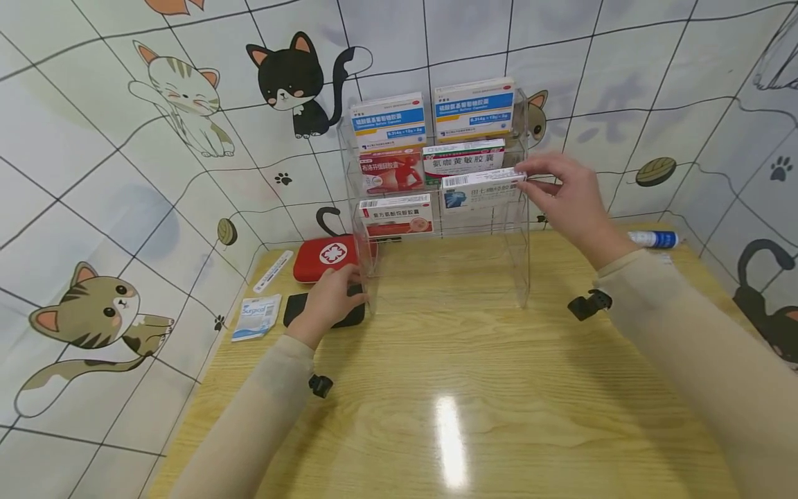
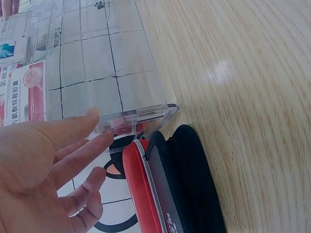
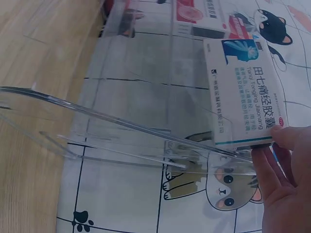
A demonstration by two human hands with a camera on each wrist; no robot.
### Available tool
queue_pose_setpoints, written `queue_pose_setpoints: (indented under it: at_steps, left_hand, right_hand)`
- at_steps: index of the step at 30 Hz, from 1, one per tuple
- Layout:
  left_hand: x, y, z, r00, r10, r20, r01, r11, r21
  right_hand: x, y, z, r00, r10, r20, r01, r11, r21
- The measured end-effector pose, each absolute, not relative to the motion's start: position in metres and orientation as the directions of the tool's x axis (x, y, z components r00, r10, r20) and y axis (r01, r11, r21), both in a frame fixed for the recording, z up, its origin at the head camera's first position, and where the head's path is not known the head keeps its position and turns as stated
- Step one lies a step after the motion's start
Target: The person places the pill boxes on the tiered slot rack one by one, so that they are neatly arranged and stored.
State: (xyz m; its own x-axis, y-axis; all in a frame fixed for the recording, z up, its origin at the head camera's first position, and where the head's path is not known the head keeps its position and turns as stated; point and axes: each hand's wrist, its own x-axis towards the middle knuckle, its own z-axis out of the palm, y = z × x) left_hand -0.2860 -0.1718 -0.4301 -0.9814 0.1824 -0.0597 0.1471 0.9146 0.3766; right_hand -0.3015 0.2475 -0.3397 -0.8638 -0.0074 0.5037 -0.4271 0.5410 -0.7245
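A clear tiered display stand (image 1: 520, 267) stands against the wall with medicine boxes on its tiers. My right hand (image 1: 564, 197) pinches the right end of a white medicine box (image 1: 480, 194) with a blue picture, between thumb and fingers. This box lies at the lower tier's right side, tilted back, beside a red-and-white box (image 1: 399, 216). Low on the left, my left hand (image 1: 330, 298) has thumb and index finger at the stand's side panel (image 2: 141, 116), one on each side of its edge; the other fingers are loosely bent.
Higher tiers hold blue-and-white boxes (image 1: 475, 111), a red box (image 1: 391, 172) and a green-and-red box (image 1: 464, 161). By my left hand lie a red first-aid case (image 1: 312, 256), a black zip case (image 1: 293, 308), a surgical packet (image 1: 255, 317) and a white strip (image 1: 273, 272). A blue-and-white tube (image 1: 654, 239) lies far right.
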Motion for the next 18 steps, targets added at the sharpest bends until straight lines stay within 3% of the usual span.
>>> queue_pose_setpoints:
  at_steps: [18]
  left_hand:
    - [-0.284,-0.170,-0.429,-0.980,0.189,-0.056,0.159,0.926,0.343]
  right_hand:
    - [-0.299,0.236,-0.348,-0.803,-0.189,0.565,-0.473,0.779,-0.411]
